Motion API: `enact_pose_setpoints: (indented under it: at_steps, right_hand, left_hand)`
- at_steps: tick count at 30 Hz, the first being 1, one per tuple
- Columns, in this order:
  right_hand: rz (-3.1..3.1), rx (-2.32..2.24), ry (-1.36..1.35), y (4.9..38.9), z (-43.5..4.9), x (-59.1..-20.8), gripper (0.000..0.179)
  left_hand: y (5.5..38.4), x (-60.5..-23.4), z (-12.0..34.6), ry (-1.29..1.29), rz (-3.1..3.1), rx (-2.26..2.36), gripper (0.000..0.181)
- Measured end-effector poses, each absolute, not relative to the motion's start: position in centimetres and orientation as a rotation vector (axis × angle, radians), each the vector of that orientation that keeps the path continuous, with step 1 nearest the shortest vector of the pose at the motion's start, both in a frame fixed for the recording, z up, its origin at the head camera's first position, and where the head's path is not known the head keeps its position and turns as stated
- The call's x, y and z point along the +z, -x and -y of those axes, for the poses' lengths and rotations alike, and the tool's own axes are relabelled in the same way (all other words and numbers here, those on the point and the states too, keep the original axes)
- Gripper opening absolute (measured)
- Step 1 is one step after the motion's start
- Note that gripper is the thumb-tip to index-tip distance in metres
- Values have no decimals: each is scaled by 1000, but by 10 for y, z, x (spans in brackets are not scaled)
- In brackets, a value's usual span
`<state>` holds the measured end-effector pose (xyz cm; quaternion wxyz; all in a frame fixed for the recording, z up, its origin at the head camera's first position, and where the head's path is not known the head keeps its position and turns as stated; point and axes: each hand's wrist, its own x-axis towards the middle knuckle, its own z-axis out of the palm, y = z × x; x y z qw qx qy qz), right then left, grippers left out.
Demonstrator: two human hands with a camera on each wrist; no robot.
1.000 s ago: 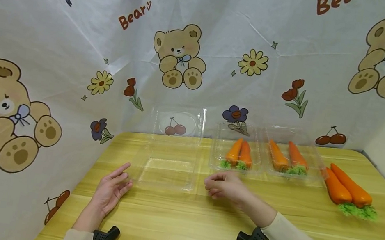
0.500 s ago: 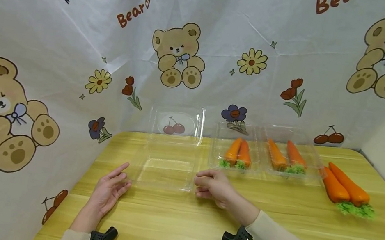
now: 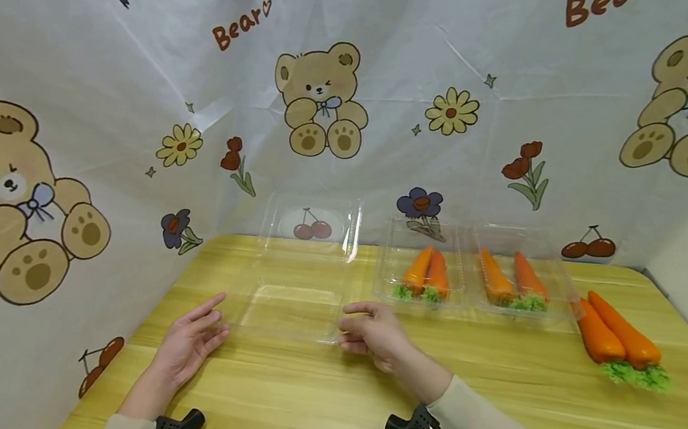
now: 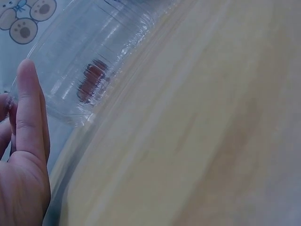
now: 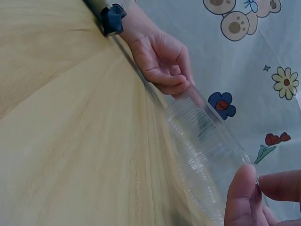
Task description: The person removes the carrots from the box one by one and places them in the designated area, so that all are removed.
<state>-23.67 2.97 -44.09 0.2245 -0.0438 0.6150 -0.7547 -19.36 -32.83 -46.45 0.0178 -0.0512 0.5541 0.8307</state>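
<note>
A clear plastic clamshell box (image 3: pixel 289 336) lies on the table with its lid (image 3: pixel 356 235) raised toward the backdrop. Nothing shows inside its base. At the base's right side, my right hand (image 3: pixel 376 334) pinches the rim between thumb and forefinger; the right wrist view shows the thumb (image 5: pixel 242 193) on the near side of the edge. My left hand (image 3: pixel 187 343) is at the left side, fingers loosely extended and tips right by the rim. In the left wrist view, a straight finger (image 4: pixel 29 108) overlaps the box's edge.
To the right stand two more clear boxes, the nearer one (image 3: pixel 379 290) and the farther one (image 3: pixel 559 313), each with two toy carrots. Two loose carrots (image 3: pixel 616 333) lie farther right. The printed backdrop (image 3: pixel 401 52) rises behind the table (image 3: pixel 316 403).
My right hand has moved left, from beside the box to its right rim. The box has shifted slightly left, and my left hand a little left too.
</note>
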Motion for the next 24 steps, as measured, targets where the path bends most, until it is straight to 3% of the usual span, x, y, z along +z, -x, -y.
enact_pose_setpoints:
  at_steps: [24]
  right_hand:
    - [-1699,-2120,163,226,11,-440,55]
  left_hand:
    - [165,-463,360,180,-1747,2602,39]
